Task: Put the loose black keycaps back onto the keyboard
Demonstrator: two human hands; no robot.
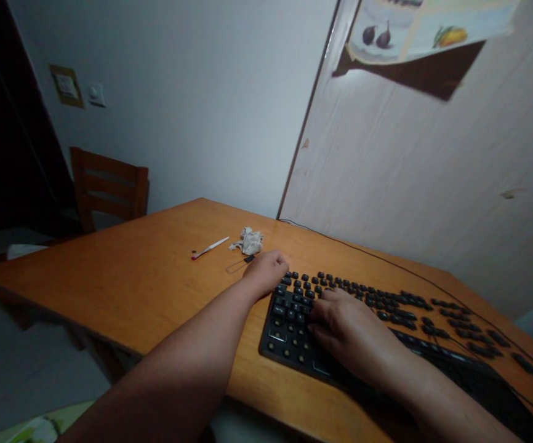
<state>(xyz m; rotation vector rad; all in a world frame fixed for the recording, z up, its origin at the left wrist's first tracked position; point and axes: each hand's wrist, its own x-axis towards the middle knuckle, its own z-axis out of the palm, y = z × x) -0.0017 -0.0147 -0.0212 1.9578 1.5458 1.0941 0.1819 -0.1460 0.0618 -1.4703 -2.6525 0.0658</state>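
A black keyboard [285,339] lies on the table, its near left part showing bare switches while keycaps sit on some of the rows further back. My left hand [267,271], fingers curled closed, rests at the keyboard's far left corner; what is in it, if anything, is hidden. My right hand [346,325] is over the keyboard's left part, thumb and fingers bent together at the keycaps. Whatever its fingertips hold cannot be made out. Behind the keyboard, loose black keycaps [372,289] lie in rows. A wire puller with a black handle [248,259] lies beside my left hand.
A crumpled grey cloth or tissue [249,240] and a white toothbrush-like brush [213,245] lie further back on the wooden table [156,271]. A black cable [363,249] runs along the wall side. A wooden chair [112,187] stands at the far left.
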